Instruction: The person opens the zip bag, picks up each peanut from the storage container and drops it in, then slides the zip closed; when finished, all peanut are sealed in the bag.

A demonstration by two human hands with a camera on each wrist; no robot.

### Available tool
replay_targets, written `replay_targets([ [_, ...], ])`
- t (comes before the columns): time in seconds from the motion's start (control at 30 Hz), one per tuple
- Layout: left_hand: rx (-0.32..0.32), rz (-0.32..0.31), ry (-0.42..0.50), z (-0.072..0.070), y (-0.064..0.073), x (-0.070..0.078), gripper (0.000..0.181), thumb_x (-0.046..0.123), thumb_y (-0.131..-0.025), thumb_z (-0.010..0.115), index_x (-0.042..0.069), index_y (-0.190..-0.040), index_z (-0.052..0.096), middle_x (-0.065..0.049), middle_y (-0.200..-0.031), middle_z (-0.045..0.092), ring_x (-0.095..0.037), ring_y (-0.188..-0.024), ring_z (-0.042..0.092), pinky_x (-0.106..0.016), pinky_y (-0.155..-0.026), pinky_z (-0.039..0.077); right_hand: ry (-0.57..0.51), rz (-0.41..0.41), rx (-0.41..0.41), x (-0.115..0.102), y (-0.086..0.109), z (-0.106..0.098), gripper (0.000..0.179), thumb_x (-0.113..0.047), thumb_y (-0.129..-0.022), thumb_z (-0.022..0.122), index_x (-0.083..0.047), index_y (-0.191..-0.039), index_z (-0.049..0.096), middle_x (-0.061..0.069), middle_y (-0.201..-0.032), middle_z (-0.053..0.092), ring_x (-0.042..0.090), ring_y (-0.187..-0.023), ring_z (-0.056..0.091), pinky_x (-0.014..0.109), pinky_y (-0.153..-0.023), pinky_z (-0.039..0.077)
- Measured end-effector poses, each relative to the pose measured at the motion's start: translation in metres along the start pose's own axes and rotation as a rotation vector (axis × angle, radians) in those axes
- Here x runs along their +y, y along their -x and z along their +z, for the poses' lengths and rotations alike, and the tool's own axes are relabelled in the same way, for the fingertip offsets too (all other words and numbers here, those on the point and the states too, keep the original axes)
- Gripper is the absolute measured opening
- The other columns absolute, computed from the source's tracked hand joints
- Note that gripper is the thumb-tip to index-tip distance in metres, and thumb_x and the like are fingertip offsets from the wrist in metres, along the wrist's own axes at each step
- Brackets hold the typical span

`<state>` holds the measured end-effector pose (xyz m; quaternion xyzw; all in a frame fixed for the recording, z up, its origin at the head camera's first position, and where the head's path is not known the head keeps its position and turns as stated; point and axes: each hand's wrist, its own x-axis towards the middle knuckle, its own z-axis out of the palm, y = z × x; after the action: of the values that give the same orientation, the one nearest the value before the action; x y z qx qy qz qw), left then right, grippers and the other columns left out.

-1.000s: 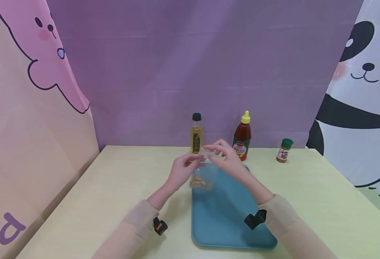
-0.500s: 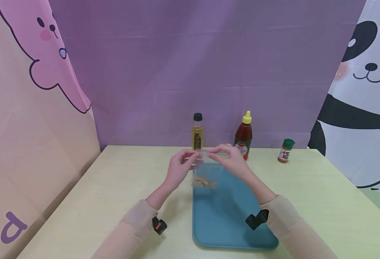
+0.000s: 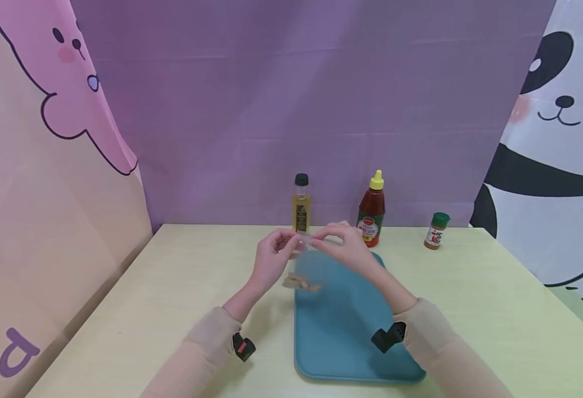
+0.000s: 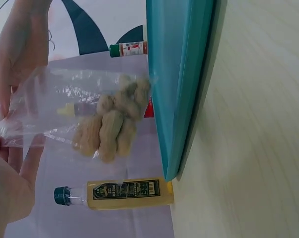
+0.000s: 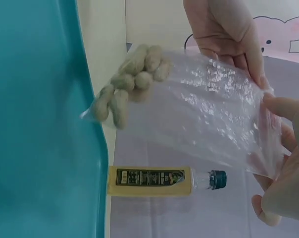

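Note:
A clear plastic bag (image 5: pixel 204 106) hangs from both hands, with several unshelled peanuts (image 4: pixel 110 126) gathered at its bottom. My left hand (image 3: pixel 271 257) pinches the bag's top edge between thumb and fingers. Close beside it, my right hand (image 3: pixel 348 249) pinches the same edge from the other side. The two hands nearly meet at the top. In the head view the bag is hard to make out, but the peanuts (image 3: pixel 300 283) show over the left edge of a blue tray (image 3: pixel 356 331), held above it.
Behind the hands stands a bottle of yellow oil (image 3: pixel 301 207) with a dark cap. Right of it is a red sauce bottle (image 3: pixel 371 213) with a yellow tip. A small green-capped spice jar (image 3: pixel 436 232) sits farther right on the pale table (image 3: pixel 172 276).
Both hands have drawn closer together along the bag's top edge, shifting slightly left since half a second ago. The peanuts have swung left. The tray and bottles have stayed put.

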<state>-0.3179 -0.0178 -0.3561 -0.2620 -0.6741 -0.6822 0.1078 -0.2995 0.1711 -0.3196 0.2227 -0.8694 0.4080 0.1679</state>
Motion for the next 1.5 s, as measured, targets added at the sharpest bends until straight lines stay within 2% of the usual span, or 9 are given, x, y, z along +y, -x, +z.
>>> replay_targets([
  [0.23, -0.011, 0.0, 0.024, 0.001, 0.002, 0.0, 0.021, 0.018, -0.093, 0.059, -0.001, -0.101, 0.062, -0.019, -0.093, 0.068, -0.01, -0.078, 0.068, -0.034, -0.074, 0.058, 0.02, -0.016, 0.017, -0.006, -0.001, 0.003, 0.017, -0.028, -0.086, 0.068, -0.014, -0.094, 0.074, 0.003, -0.096, 0.069, 0.02, -0.102, 0.045, 0.049, -0.092, 0.027],
  [0.43, -0.028, -0.024, 0.024, 0.0, 0.003, 0.0, 0.022, 0.02, -0.092, 0.059, 0.0, -0.102, 0.062, -0.018, -0.098, 0.068, -0.02, -0.085, 0.069, -0.038, -0.078, 0.057, 0.035, -0.03, 0.008, -0.007, -0.002, 0.004, 0.016, -0.028, -0.086, 0.068, -0.015, -0.094, 0.074, 0.003, -0.095, 0.07, 0.019, -0.1, 0.046, 0.049, -0.093, 0.028],
  [0.6, -0.043, -0.04, 0.004, 0.002, 0.003, 0.0, 0.022, 0.017, -0.093, 0.058, -0.001, -0.105, 0.061, -0.019, -0.103, 0.067, -0.029, -0.09, 0.068, -0.038, -0.08, 0.057, 0.07, -0.087, 0.017, -0.008, -0.002, 0.004, 0.012, -0.025, -0.085, 0.069, -0.014, -0.089, 0.074, 0.002, -0.091, 0.071, 0.021, -0.099, 0.048, 0.051, -0.092, 0.029],
  [0.83, -0.061, -0.063, -0.046, 0.005, 0.011, 0.023, 0.02, 0.013, -0.094, 0.057, -0.003, -0.105, 0.061, -0.019, -0.104, 0.066, -0.028, -0.088, 0.069, -0.034, -0.079, 0.057, 0.121, -0.138, 0.003, -0.007, -0.003, 0.003, 0.008, -0.021, -0.084, 0.071, -0.014, -0.087, 0.073, 0.001, -0.089, 0.07, 0.021, -0.102, 0.048, 0.053, -0.093, 0.026],
  [1.03, -0.069, -0.058, -0.061, 0.003, 0.01, 0.021, 0.021, 0.014, -0.092, 0.06, -0.001, -0.107, 0.064, -0.018, -0.104, 0.067, -0.021, -0.085, 0.07, -0.03, -0.079, 0.057, 0.136, -0.166, -0.007, -0.007, -0.005, 0.001, 0.007, -0.021, -0.084, 0.071, -0.015, -0.087, 0.073, 0.0, -0.087, 0.069, 0.02, -0.101, 0.049, 0.05, -0.09, 0.026],
  [1.1, -0.065, -0.065, -0.067, 0.001, 0.007, 0.015, 0.022, 0.015, -0.092, 0.061, 0.0, -0.107, 0.065, -0.017, -0.104, 0.068, -0.022, -0.085, 0.07, -0.029, -0.078, 0.057, 0.142, -0.17, -0.01, -0.006, -0.005, 0.001, 0.007, -0.021, -0.084, 0.071, -0.015, -0.086, 0.073, 0.0, -0.086, 0.069, 0.021, -0.101, 0.049, 0.051, -0.09, 0.026],
  [1.27, -0.022, -0.025, -0.108, 0.001, 0.002, -0.002, 0.021, 0.019, -0.09, 0.063, 0.002, -0.102, 0.066, -0.015, -0.099, 0.069, -0.026, -0.083, 0.069, -0.025, -0.077, 0.056, 0.15, -0.147, -0.023, -0.005, -0.005, 0.001, 0.008, -0.023, -0.084, 0.071, -0.016, -0.087, 0.073, -0.001, -0.086, 0.069, 0.02, -0.102, 0.048, 0.05, -0.092, 0.027],
  [1.47, 0.035, 0.091, -0.173, 0.002, 0.003, -0.004, 0.015, 0.017, -0.09, 0.062, 0.003, -0.096, 0.067, -0.012, -0.085, 0.069, -0.015, -0.076, 0.065, -0.021, -0.074, 0.054, 0.153, -0.155, -0.024, -0.005, -0.004, 0.0, 0.009, -0.023, -0.084, 0.071, -0.015, -0.087, 0.074, -0.002, -0.083, 0.069, 0.018, -0.099, 0.048, 0.048, -0.089, 0.026],
  [1.5, 0.043, 0.097, -0.185, 0.002, 0.005, 0.001, 0.015, 0.015, -0.091, 0.062, 0.002, -0.095, 0.067, -0.013, -0.084, 0.068, -0.015, -0.076, 0.065, -0.02, -0.074, 0.053, 0.154, -0.154, -0.023, -0.005, -0.003, 0.0, 0.009, -0.024, -0.084, 0.071, -0.016, -0.086, 0.074, -0.002, -0.083, 0.069, 0.018, -0.099, 0.048, 0.048, -0.09, 0.026],
])
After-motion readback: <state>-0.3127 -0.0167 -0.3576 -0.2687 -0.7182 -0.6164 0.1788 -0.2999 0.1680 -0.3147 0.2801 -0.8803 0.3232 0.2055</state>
